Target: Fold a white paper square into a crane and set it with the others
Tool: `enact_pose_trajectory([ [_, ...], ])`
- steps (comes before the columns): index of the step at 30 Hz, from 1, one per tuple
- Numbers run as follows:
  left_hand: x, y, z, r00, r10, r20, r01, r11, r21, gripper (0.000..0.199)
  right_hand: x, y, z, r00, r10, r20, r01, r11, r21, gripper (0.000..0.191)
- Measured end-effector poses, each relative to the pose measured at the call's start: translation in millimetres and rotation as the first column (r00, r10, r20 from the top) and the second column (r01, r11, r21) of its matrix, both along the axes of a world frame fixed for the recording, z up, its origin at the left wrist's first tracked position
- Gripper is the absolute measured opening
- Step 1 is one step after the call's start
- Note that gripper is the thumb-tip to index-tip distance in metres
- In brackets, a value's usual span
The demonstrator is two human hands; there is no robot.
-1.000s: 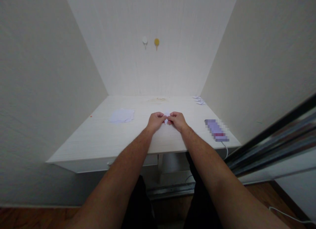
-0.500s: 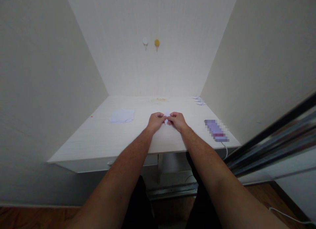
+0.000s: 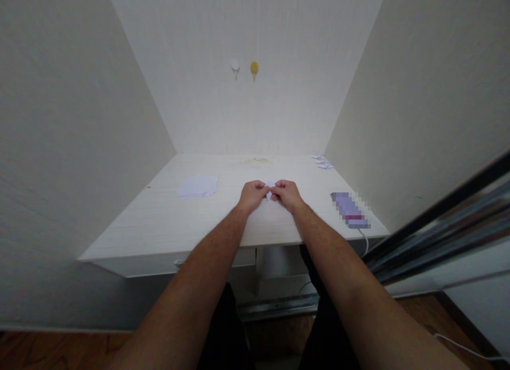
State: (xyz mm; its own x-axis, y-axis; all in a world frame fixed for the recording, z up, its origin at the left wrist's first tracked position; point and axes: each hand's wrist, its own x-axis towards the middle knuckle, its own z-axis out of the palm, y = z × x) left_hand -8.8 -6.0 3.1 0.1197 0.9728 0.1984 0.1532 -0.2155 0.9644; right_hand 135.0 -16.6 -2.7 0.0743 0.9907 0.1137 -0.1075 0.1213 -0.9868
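Note:
A small piece of white paper (image 3: 270, 184), apparently folded, is pinched between my two hands over the middle of the white desk (image 3: 167, 224). My left hand (image 3: 253, 194) grips its left side with thumb and fingers together. On its right side, my right hand (image 3: 287, 193) holds it the same way, and the thumbs nearly meet. The fingers cover much of the paper. A stack of loose white paper sheets (image 3: 198, 185) lies to the left of my hands. Several folded paper pieces (image 3: 322, 162) sit at the back right corner of the desk.
A phone (image 3: 350, 210), blurred by pixels, lies near the right edge with a white cable (image 3: 365, 242) hanging off the front. Walls rise behind and on both sides. A white hook (image 3: 235, 66) and a yellow hook (image 3: 254, 68) are on the back wall.

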Motion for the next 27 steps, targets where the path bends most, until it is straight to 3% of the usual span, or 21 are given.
enact_pose_trajectory([
  [27, 0.4, 0.8, -0.7, 0.999, 0.016, -0.034, -0.015, 0.999, 0.033, 0.013, 0.4, 0.0, -0.3, 1.000, -0.002, -0.012, 0.002, 1.000, -0.004, 0.026],
])
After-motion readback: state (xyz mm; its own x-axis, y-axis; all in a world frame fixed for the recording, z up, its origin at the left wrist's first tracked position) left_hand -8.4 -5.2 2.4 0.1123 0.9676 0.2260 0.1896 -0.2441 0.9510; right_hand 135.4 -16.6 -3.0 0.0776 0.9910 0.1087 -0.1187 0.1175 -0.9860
